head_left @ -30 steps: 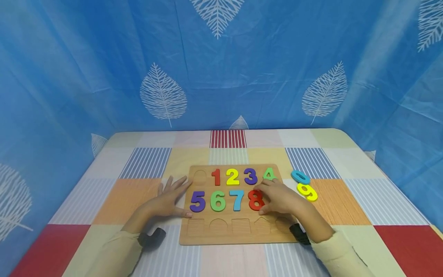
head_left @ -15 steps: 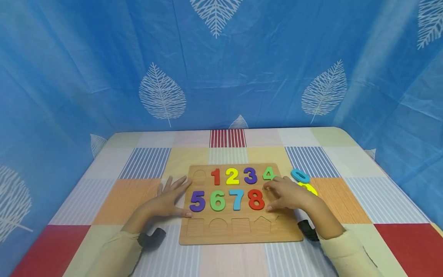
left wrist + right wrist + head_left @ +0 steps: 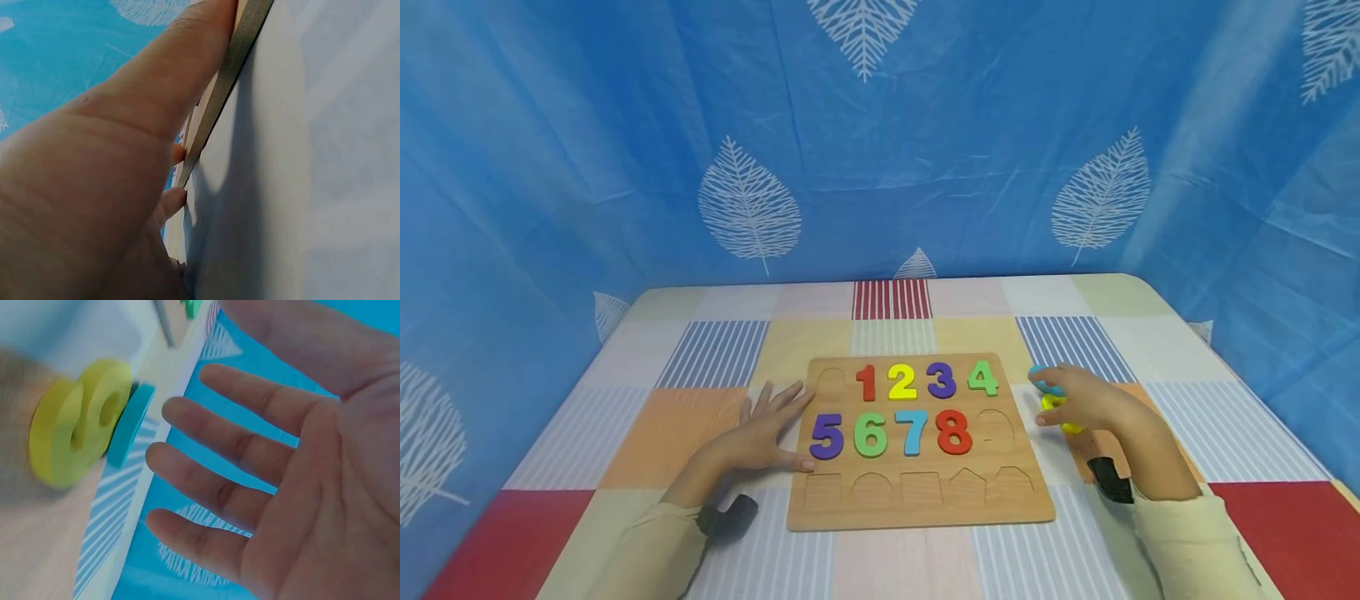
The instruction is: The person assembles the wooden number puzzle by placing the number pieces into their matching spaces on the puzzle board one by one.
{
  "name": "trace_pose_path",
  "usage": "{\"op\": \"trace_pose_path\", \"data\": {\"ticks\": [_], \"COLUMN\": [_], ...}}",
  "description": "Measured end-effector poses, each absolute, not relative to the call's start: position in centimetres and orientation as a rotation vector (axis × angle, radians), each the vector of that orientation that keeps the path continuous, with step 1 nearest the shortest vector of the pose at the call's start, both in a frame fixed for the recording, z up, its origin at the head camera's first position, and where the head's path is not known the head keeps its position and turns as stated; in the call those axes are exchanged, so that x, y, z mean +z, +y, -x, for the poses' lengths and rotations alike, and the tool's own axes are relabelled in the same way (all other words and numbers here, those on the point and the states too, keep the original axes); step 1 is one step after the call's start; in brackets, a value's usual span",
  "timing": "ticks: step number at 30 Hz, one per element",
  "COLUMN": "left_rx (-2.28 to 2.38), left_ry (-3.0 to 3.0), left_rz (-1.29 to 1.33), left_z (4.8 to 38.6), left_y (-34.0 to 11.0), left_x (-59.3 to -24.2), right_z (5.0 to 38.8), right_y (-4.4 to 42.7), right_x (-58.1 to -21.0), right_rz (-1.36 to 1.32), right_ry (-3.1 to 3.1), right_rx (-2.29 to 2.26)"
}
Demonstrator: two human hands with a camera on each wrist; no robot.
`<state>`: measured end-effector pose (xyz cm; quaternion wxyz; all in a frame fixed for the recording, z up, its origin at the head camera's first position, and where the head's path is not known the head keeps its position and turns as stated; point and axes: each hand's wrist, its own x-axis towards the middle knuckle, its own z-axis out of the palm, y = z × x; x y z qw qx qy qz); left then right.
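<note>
The wooden board [image 3: 880, 492] lies on the table with number pieces 1 to 8 in two rows, among them the red 8 [image 3: 953, 432] and green 4 [image 3: 982, 379]. Fingers spread, my left hand [image 3: 762, 435] rests on the board's left edge; the left wrist view shows its thumb against that edge. My right hand [image 3: 1093, 404] is over the yellow 9 [image 3: 1072, 428] and blue 0 [image 3: 1047, 388], right of the board. In the right wrist view, the fingers of the right hand [image 3: 281, 462] are apart and hold nothing, near the yellow 9 [image 3: 94, 422] and blue piece [image 3: 130, 428].
A patchwork cloth [image 3: 700, 425] covers the table. Blue curtain [image 3: 910, 167] with white leaf prints hangs behind the table and at both sides. Along the board's bottom row are several carved outlines, with a rounded one at top left and another right of the 8.
My right hand has moved right, from beside the red 8 and green 4 to over the yellow 9 and blue 0. The left hand has stayed in place.
</note>
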<state>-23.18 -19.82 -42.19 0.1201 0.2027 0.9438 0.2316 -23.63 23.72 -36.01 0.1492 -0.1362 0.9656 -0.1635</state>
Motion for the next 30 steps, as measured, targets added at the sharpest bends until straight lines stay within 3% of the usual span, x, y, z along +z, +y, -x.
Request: {"op": "trace_pose_path", "data": {"ticks": [14, 30], "left_rx": [0.658, 0.667], "left_ry": [2.770, 2.768], "left_rz": [-0.581, -0.584], "left_z": [23.1, 23.2], "left_y": [-19.8, -19.8], "left_x": [-42.3, -42.3], "right_z": [24.0, 23.9], "right_y": [27.8, 27.6], "right_x": [-36.3, -37.2], "right_rz": [0.250, 0.370], "right_ry": [2.742, 2.677], "right_rx": [-0.549, -0.548]}}
